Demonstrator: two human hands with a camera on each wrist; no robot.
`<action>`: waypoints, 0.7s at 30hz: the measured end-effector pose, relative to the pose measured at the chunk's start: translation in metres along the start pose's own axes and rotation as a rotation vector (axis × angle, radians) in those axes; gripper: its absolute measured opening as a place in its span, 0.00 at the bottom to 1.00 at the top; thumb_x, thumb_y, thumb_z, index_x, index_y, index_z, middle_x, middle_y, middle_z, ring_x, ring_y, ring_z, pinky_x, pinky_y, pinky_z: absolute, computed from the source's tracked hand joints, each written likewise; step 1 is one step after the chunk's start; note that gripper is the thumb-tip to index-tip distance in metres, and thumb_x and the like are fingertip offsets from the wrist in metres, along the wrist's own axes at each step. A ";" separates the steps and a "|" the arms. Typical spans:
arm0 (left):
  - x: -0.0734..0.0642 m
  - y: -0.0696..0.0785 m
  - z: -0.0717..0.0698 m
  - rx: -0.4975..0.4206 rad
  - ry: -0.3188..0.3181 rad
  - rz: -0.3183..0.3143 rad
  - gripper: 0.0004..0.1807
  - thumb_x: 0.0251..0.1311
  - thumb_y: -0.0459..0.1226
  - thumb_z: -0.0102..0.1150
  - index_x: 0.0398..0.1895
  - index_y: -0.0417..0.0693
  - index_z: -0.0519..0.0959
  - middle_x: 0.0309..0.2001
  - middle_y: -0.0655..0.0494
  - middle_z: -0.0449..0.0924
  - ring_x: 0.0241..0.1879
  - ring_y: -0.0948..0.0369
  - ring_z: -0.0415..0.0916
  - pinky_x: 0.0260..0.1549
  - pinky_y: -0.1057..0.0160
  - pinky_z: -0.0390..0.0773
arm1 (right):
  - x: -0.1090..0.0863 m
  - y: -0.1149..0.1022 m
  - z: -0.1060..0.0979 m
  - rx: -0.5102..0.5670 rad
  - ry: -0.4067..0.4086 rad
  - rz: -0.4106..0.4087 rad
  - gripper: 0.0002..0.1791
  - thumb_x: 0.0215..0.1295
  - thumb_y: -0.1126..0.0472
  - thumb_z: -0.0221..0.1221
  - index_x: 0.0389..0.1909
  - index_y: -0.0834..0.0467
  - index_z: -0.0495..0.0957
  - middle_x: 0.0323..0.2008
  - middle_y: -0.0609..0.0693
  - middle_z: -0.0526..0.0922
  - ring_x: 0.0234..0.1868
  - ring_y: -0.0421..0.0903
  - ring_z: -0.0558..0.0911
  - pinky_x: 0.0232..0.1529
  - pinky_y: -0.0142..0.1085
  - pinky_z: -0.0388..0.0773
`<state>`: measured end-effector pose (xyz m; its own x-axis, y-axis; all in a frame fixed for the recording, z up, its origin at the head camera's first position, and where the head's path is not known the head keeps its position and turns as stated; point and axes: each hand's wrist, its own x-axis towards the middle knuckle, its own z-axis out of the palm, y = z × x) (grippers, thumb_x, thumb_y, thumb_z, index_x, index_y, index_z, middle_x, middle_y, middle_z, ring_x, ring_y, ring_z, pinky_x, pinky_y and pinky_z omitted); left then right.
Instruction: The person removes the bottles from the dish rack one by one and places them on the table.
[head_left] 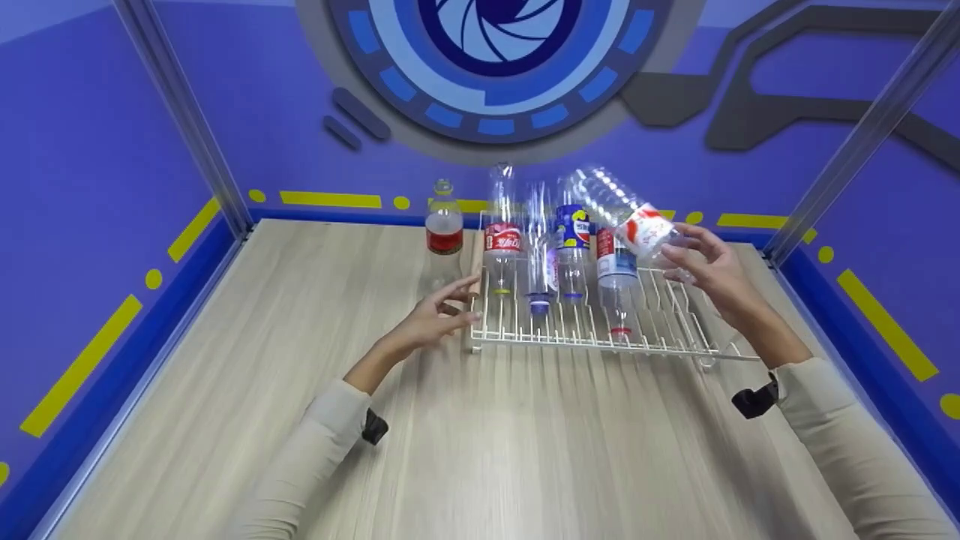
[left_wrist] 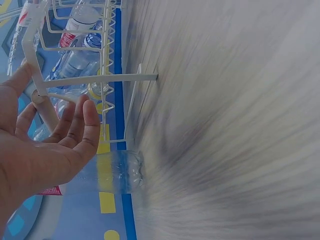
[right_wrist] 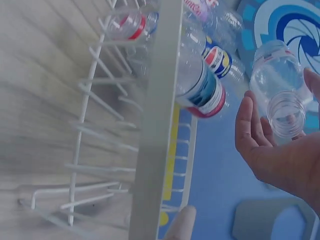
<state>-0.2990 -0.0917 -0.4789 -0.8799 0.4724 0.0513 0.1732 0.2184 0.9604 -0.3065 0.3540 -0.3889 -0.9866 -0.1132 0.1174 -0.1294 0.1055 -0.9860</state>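
My right hand holds a clear plastic bottle with a red and white label by its neck end, tilted with its base up and to the left. Its uncapped mouth faces the camera in the right wrist view. Below it stands a white wire rack carrying several bottles turned neck down, among them a red-labelled one and a blue-labelled one. At the rack's left end, my left hand touches the frame beside a wooden handle, its fingers loosely bent.
An upright clear bottle with a red label stands on the wood-grain table, left of the rack. Blue panels rise behind and at both sides, with metal posts at the corners.
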 end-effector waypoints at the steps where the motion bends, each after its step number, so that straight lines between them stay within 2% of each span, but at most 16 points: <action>1: 0.000 0.000 0.000 -0.001 -0.002 0.002 0.38 0.70 0.41 0.63 0.80 0.59 0.59 0.70 0.41 0.69 0.56 0.50 0.74 0.55 0.41 0.79 | -0.001 -0.001 0.003 0.004 -0.021 -0.009 0.21 0.73 0.61 0.61 0.64 0.48 0.72 0.54 0.49 0.73 0.43 0.40 0.85 0.44 0.32 0.86; 7: -0.001 0.002 0.000 0.049 0.008 0.020 0.38 0.71 0.42 0.62 0.81 0.58 0.57 0.70 0.39 0.70 0.58 0.48 0.73 0.57 0.43 0.78 | -0.007 -0.004 0.021 -0.020 -0.161 -0.043 0.24 0.71 0.66 0.61 0.66 0.52 0.73 0.57 0.51 0.76 0.46 0.42 0.86 0.49 0.35 0.86; 12: -0.003 0.007 0.001 0.149 0.080 0.040 0.41 0.69 0.45 0.64 0.81 0.56 0.56 0.69 0.44 0.70 0.62 0.47 0.72 0.56 0.49 0.77 | -0.015 -0.006 0.033 -0.065 -0.257 -0.041 0.30 0.66 0.70 0.64 0.68 0.54 0.73 0.59 0.49 0.77 0.50 0.42 0.85 0.51 0.36 0.85; 18: -0.006 0.017 0.004 0.239 0.152 0.119 0.44 0.67 0.46 0.65 0.81 0.50 0.54 0.71 0.42 0.65 0.67 0.43 0.68 0.56 0.46 0.77 | -0.025 -0.006 0.045 -0.115 -0.340 -0.058 0.30 0.64 0.71 0.66 0.67 0.58 0.73 0.60 0.48 0.79 0.48 0.42 0.86 0.49 0.35 0.86; 21: -0.008 0.027 0.007 0.277 0.170 0.166 0.49 0.62 0.48 0.70 0.82 0.52 0.54 0.73 0.42 0.62 0.70 0.43 0.64 0.59 0.43 0.76 | -0.029 -0.005 0.050 -0.171 -0.358 -0.082 0.32 0.62 0.70 0.68 0.67 0.61 0.72 0.58 0.50 0.80 0.48 0.44 0.86 0.48 0.35 0.86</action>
<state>-0.2841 -0.0833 -0.4553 -0.8864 0.3777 0.2676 0.4130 0.3841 0.8258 -0.2724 0.3076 -0.3933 -0.8793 -0.4619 0.1164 -0.2508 0.2411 -0.9375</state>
